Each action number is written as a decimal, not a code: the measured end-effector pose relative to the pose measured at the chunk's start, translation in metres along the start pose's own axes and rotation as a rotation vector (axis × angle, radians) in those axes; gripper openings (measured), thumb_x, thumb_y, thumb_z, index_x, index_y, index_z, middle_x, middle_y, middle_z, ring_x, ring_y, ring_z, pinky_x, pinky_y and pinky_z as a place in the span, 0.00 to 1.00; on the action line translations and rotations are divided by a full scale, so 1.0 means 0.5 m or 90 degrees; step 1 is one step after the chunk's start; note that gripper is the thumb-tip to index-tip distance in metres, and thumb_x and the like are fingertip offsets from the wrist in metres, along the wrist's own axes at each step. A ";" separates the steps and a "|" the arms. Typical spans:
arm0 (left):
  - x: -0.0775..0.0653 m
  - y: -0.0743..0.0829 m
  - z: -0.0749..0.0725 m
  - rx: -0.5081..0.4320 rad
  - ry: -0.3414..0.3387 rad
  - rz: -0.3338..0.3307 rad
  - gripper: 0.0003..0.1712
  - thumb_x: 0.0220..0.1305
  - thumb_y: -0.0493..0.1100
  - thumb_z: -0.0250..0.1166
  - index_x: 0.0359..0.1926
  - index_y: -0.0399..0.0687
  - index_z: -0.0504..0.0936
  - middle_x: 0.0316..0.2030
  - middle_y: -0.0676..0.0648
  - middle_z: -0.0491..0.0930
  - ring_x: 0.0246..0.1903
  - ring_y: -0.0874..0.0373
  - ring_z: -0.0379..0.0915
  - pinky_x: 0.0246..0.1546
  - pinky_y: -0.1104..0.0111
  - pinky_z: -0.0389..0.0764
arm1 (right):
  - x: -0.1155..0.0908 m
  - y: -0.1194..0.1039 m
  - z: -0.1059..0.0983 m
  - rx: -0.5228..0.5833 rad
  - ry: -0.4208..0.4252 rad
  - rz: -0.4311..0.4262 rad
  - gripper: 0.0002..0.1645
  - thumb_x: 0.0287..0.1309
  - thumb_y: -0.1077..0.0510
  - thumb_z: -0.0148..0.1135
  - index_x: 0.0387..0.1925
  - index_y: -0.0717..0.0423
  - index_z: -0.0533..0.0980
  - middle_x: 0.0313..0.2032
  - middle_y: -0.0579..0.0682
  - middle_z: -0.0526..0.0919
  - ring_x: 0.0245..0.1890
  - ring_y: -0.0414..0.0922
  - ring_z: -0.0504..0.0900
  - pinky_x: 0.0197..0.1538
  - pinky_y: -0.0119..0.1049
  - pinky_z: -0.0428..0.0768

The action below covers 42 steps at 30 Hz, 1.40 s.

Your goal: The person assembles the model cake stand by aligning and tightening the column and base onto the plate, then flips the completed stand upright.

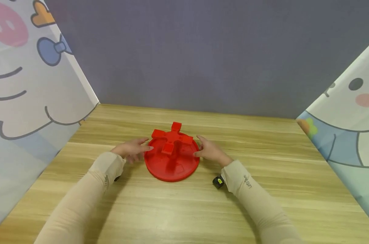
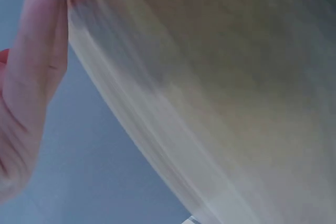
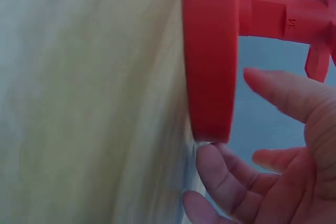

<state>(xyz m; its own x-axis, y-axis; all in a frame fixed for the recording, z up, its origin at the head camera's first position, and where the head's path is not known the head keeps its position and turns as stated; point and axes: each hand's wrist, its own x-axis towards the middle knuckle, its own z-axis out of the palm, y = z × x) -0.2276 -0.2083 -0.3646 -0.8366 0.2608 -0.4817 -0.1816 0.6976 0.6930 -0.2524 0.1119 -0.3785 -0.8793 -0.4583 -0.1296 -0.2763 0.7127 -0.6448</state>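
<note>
A red round base (image 1: 172,171) lies on the wooden table. From its middle rises a short red post (image 3: 270,14), topped by a red cross-shaped piece (image 1: 173,137) with blocky arm ends. My left hand (image 1: 132,149) is at the base's left side, fingers extended, thumb reaching to the rim. At the right side, my right hand (image 1: 211,151) has its thumb and fingers spread around the rim. In the right wrist view the thumb stands apart from the base, and a fingertip is right at its lower edge. A sleeve hides much of the left wrist view.
The wooden table (image 1: 178,217) ends at a grey upright panel (image 1: 184,57) behind. Cartoon-printed sheets flank it, a left sheet (image 1: 28,81) and a right sheet (image 1: 340,112). A small black device (image 1: 218,182) sits at the right cuff.
</note>
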 end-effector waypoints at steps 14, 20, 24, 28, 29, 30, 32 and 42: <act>0.007 0.008 0.015 -0.013 -0.035 0.006 0.45 0.67 0.36 0.58 0.75 0.41 0.40 0.21 0.50 0.76 0.11 0.63 0.59 0.15 0.75 0.62 | 0.009 -0.002 0.011 0.126 -0.090 0.064 0.47 0.53 0.67 0.64 0.73 0.56 0.55 0.17 0.52 0.80 0.13 0.43 0.78 0.21 0.37 0.81; 0.014 0.014 0.021 0.019 -0.019 0.021 0.41 0.68 0.32 0.50 0.75 0.40 0.39 0.21 0.48 0.75 0.12 0.61 0.56 0.14 0.75 0.60 | 0.018 -0.009 0.008 0.109 -0.116 0.083 0.48 0.54 0.68 0.56 0.74 0.55 0.48 0.15 0.53 0.79 0.12 0.43 0.76 0.18 0.34 0.78; 0.017 0.015 0.028 0.021 -0.012 0.012 0.41 0.67 0.31 0.47 0.75 0.41 0.37 0.22 0.47 0.72 0.13 0.61 0.56 0.14 0.74 0.60 | 0.023 -0.009 0.008 0.099 -0.120 0.093 0.47 0.55 0.69 0.53 0.75 0.56 0.47 0.14 0.52 0.77 0.10 0.42 0.75 0.16 0.32 0.75; 0.017 0.012 0.036 0.091 0.019 0.066 0.40 0.63 0.27 0.47 0.74 0.35 0.43 0.31 0.42 0.76 0.13 0.60 0.59 0.15 0.72 0.65 | 0.024 -0.007 0.010 0.099 -0.124 0.097 0.46 0.57 0.68 0.53 0.75 0.55 0.47 0.14 0.53 0.77 0.10 0.42 0.75 0.16 0.33 0.76; 0.017 0.010 0.039 0.116 0.030 0.079 0.38 0.63 0.27 0.47 0.73 0.33 0.46 0.32 0.41 0.76 0.13 0.59 0.60 0.15 0.71 0.67 | 0.024 -0.007 0.011 0.100 -0.124 0.098 0.46 0.57 0.68 0.53 0.75 0.55 0.47 0.14 0.53 0.77 0.11 0.42 0.75 0.17 0.33 0.77; 0.016 0.009 0.041 0.139 0.039 0.091 0.37 0.62 0.28 0.48 0.72 0.31 0.48 0.32 0.40 0.76 0.13 0.59 0.62 0.15 0.70 0.69 | 0.023 -0.006 0.011 0.102 -0.124 0.097 0.45 0.58 0.69 0.53 0.75 0.56 0.47 0.14 0.53 0.77 0.11 0.42 0.75 0.17 0.34 0.78; 0.015 0.006 0.044 0.171 0.053 0.113 0.36 0.63 0.28 0.48 0.71 0.30 0.50 0.31 0.40 0.77 0.12 0.58 0.65 0.15 0.68 0.73 | 0.021 -0.004 0.011 0.106 -0.121 0.092 0.45 0.58 0.69 0.53 0.74 0.57 0.48 0.16 0.52 0.77 0.11 0.42 0.75 0.18 0.34 0.79; 0.006 0.023 0.032 0.119 0.054 0.100 0.37 0.67 0.34 0.50 0.73 0.35 0.48 0.20 0.45 0.76 0.12 0.57 0.69 0.13 0.71 0.70 | 0.017 0.012 -0.006 0.129 -0.040 0.079 0.40 0.58 0.69 0.53 0.71 0.67 0.53 0.44 0.67 0.81 0.13 0.42 0.77 0.21 0.35 0.80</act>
<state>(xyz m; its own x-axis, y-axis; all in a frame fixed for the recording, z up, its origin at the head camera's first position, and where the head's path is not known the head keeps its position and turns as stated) -0.2241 -0.1890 -0.3667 -0.8890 0.3236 -0.3241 0.0456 0.7666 0.6405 -0.2625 0.1140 -0.3812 -0.8740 -0.4109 -0.2594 -0.0794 0.6474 -0.7580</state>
